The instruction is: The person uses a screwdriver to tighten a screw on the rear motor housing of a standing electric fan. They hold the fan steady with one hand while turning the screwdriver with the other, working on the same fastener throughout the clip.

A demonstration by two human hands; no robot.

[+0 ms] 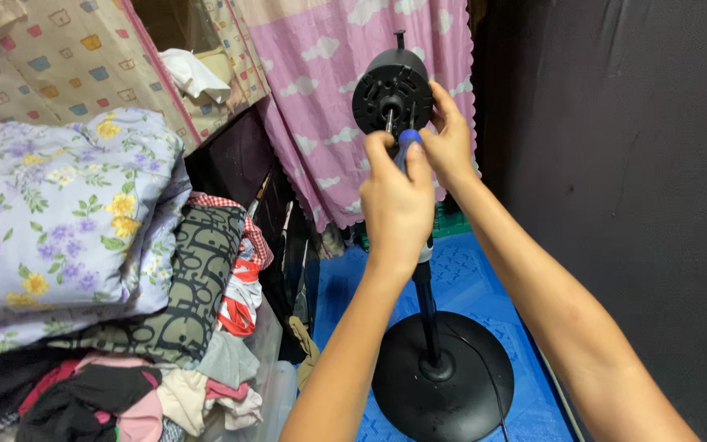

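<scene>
The two forearms come up from the bottom of the view, closest of all. The left hand (397, 209) is closed around a screwdriver (407, 143) with a blue and black handle, its metal tip set against the front face of a black fan motor (392, 92). The right hand (450, 146) is wrapped around the right side of that motor housing, holding it steady.

The motor sits on top of a thin pole (427, 315) rising from a round black base (443, 376) on a blue mat (472, 274). No blades or guard are on the motor, so the fan looks already stripped down to its bare front plate, with work on that plate's fasteners under way. Whether any screw is already out cannot be told.

Room is tight. A dark wall (615, 164) stands close on the right, a pink cloud-print curtain (329, 98) hangs just behind the motor, and a high pile of clothes and bedding (83, 245) crowds the left. A cord (493, 385) trails over the base. The open space is mostly the mat around the stand.
</scene>
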